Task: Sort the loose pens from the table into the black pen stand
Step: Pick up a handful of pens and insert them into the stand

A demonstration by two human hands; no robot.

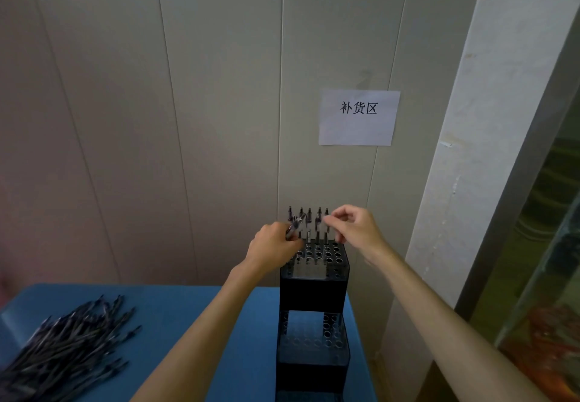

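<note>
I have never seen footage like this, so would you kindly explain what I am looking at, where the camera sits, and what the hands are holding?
There is no machine here: a person wears a wide-angle camera on the head, looking forward and down, so you see their own two bare arms reaching out. On the blue table stands a black pen stand with stepped tiers of round holes. A few pens already stand upright in the back row of the top tier. The left hand grips a small bundle of pens beside that row. The right hand has its fingers pinched at the top of one of the standing pens. At the lower left lies a big pile of loose pens waiting to be sorted. On the wall hangs a paper sign.
</note>
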